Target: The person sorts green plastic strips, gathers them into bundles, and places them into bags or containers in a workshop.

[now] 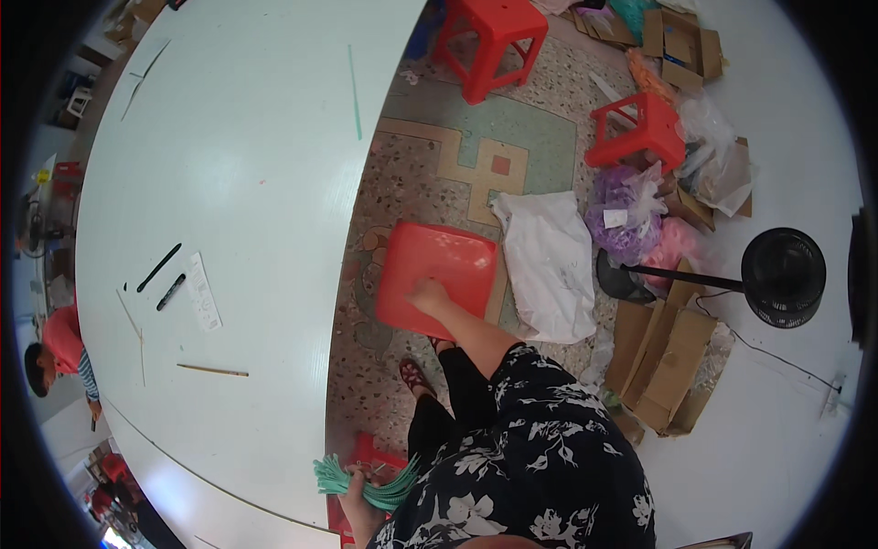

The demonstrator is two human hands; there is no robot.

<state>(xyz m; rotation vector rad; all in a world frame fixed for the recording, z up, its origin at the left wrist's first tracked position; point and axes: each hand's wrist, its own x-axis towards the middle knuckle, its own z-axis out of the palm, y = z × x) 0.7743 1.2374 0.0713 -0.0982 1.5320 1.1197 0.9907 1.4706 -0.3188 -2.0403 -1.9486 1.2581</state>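
My left hand (pixel 358 499) is closed round a bundle of green cords (pixel 389 492) at the table's near edge, close to my body. The strands hang in a loose curve to the right, with their tips sticking out on the left. My right arm reaches forward over a red plastic piece (pixel 439 247) with a flat square top, which looks like a stool. The right hand (pixel 426 296) is over the near part of that top. Its fingers are too blurred to make out, and whether it touches the surface is unclear.
On the white table (pixel 274 183) at left lie a black pen (pixel 160 267), a marker (pixel 171 292), a paper strip (pixel 204 291) and a thin stick (pixel 212 370). Red stools (pixel 494 37), a white sack (pixel 549 265), purple bags (pixel 625 215), cardboard (pixel 668 361) and a black fan (pixel 783 277) stand right.
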